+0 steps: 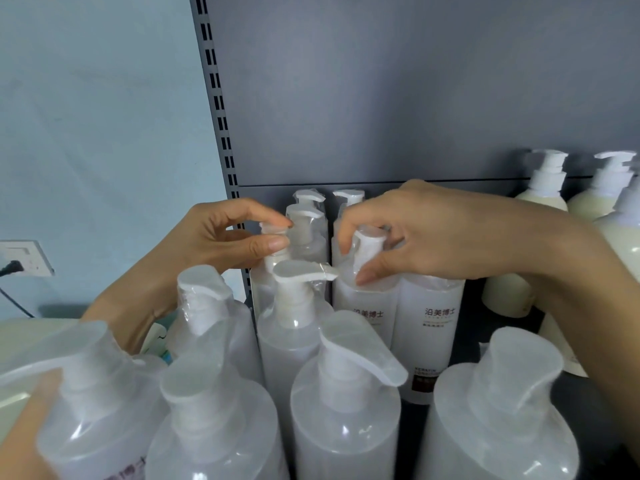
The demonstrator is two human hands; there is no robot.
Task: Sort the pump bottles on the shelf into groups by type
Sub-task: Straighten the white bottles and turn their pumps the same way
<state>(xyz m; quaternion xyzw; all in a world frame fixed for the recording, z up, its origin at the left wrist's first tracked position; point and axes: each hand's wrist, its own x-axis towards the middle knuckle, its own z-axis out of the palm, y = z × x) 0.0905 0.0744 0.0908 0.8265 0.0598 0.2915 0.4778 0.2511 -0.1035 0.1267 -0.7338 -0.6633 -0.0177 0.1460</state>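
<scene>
Several white pump bottles in clear plastic wrap crowd the shelf in front of me. My left hand [225, 240] pinches the pump head of one wrapped bottle [273, 233] in the back rows. My right hand [422, 233] grips the pump [369, 244] of a labelled white bottle [367, 306] beside it. Another labelled bottle [431, 327] stands just right of that one, partly under my right hand. Two more wrapped pumps [310, 197] show behind, near the back panel. Large wrapped bottles [346, 393] fill the foreground.
Cream-coloured pump bottles [543, 202] stand at the right along the grey back panel [398, 98]. A slotted shelf upright [221, 133] runs down at the left. A wall socket with a plug [24, 258] sits on the blue wall, far left.
</scene>
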